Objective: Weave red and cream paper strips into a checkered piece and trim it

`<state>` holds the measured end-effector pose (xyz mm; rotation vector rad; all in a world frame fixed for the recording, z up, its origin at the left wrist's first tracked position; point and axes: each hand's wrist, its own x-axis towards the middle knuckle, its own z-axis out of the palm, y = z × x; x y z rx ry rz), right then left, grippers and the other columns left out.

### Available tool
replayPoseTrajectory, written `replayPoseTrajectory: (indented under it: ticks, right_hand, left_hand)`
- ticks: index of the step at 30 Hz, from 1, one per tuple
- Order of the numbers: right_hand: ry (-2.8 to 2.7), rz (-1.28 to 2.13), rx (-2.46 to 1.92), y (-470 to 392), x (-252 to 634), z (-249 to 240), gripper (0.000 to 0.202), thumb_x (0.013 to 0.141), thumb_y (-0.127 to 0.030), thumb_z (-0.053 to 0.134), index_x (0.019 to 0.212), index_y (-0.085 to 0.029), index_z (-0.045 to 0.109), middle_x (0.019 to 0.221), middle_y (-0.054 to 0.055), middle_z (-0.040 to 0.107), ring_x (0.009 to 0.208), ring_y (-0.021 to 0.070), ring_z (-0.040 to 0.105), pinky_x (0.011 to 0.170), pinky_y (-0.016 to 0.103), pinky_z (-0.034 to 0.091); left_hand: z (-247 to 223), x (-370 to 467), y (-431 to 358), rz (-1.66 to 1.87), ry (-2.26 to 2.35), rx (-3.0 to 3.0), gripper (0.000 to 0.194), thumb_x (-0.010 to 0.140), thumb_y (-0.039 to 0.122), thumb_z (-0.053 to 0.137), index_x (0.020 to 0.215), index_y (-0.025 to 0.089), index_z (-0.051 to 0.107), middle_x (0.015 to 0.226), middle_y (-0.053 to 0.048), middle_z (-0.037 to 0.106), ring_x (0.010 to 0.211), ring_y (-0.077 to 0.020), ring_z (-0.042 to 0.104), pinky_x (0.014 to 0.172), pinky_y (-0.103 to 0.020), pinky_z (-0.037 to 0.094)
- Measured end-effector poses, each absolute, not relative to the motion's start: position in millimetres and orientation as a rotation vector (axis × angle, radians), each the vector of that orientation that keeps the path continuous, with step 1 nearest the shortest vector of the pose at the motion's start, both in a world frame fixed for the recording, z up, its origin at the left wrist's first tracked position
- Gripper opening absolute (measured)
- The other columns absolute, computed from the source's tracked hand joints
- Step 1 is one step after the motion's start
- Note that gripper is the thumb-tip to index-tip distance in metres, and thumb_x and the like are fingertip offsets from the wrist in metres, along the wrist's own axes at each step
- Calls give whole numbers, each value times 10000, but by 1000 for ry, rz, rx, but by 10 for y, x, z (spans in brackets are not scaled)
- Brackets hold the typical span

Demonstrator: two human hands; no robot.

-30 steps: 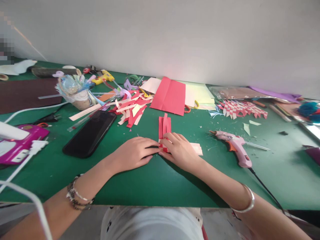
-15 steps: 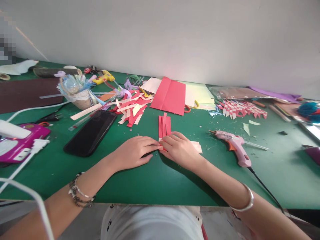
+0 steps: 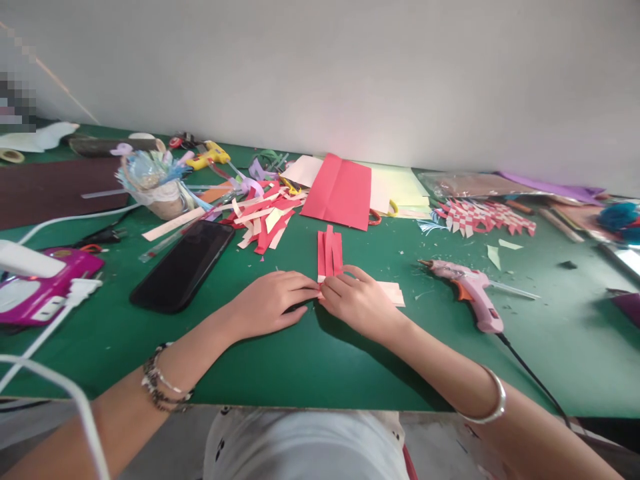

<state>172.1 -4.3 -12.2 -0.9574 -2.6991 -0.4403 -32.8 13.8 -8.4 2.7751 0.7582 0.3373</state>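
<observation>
red paper strips (image 3: 329, 252) jut beyond the right hand (image 3: 359, 298) (curled over them, grip unclear).

At nine o'clock, a black phone (image 3: 183, 267) is lying, with a purple power strip (image 3: 75, 263) farther out; at ten, a yellow glue gun (image 3: 210, 154) is resting; at three, a blue bundle (image 3: 617, 217) is sitting.

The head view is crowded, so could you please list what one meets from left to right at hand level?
Magenta power strip → black smartphone → left hand → right hand → pink glue gun → purple object at the edge
</observation>
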Motion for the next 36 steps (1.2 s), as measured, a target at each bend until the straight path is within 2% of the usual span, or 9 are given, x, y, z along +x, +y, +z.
replayPoseTrajectory:
  ticks: [2, 5, 7, 11, 17, 23, 27, 30, 36]
  right_hand:
    - [-2688, -261, -1008, -39, 1745, -92, 219, 875, -164, 421, 800, -144, 626, 731, 43, 617, 689, 153, 553, 791, 326, 410]
    - [-2603, 114, -1098, -24, 1842, -37, 166, 848, -235, 484, 915, -164, 618, 952, 78, 601, 846, 175, 542, 770, 313, 437]
    - [-2558, 305, -1123, 2, 1929, -25, 222, 804, -273, 557, 1005, -186, 592, 1079, 86, 550, 928, 192, 510, 791, 325, 443]
    - [-2543, 451, -1153, 82, 2044, -58, 262, 793, -273, 587, 1042, -195, 565, 1083, 81, 542, 924, 194, 505, 799, 348, 445]
    - [-2641, 162, -1083, 87, 2044, -75, 170, 848, -261, 501, 976, -195, 591, 1023, 73, 598, 913, 182, 554, 907, 400, 376]
    - [-2679, -135, -1050, 28, 2001, -70, 201, 837, -283, 507, 985, -169, 582, 954, 78, 625, 890, 189, 572, 957, 414, 337]
    - [-2633, -436, -936, 32, 1971, -110, 144, 864, -227, 467, 854, -162, 595, 856, 46, 620, 800, 167, 553, 920, 359, 346]
    - [-2591, -592, -899, 35, 1961, -120, 170, 868, -173, 455, 752, -178, 580, 716, 8, 575, 709, 148, 513, 822, 307, 368]
    - [-2577, -662, -849, 25, 1947, -78, 204, 846, -84, 459, 694, -170, 564, 625, -5, 520, 627, 129, 448, 720, 267, 349]
  left_hand:
    - [-78, -307, 127, 334, 792, 2757, 252, 872, 237, 458, 1086, 196, 584, 1139, -44, 599, 1038, -197, 540, 881, -327, 404]
    - [-60, -244, 122, 331, 900, 2700, 237, 852, 286, 513, 1061, 200, 586, 1158, -44, 579, 1011, -203, 543, 846, -328, 414]
    - [-47, -185, 138, 312, 964, 2656, 259, 819, 327, 566, 1047, 206, 580, 1151, -41, 572, 995, -213, 538, 817, -328, 421]
    - [-27, -70, 214, 265, 1036, 2608, 316, 762, 394, 625, 1000, 194, 570, 1048, -43, 575, 930, -222, 539, 740, -314, 428]
    - [-16, -31, 328, 258, 992, 2539, 263, 789, 328, 605, 1013, 197, 562, 999, -29, 559, 860, -184, 559, 669, -255, 420]
    - [-61, -74, 343, 344, 925, 2576, 228, 820, 343, 567, 993, 195, 580, 976, -29, 570, 866, -180, 562, 708, -256, 418]
    - [-81, -76, 318, 415, 929, 2565, 206, 837, 344, 539, 961, 186, 584, 952, -29, 574, 857, -171, 565, 727, -256, 421]
    - [-80, -58, 300, 448, 927, 2547, 193, 851, 341, 516, 941, 184, 584, 938, -26, 574, 851, -163, 564, 725, -251, 422]
    - [-75, -22, 291, 467, 964, 2517, 217, 871, 361, 472, 940, 193, 590, 925, -22, 570, 838, -157, 560, 696, -245, 420]
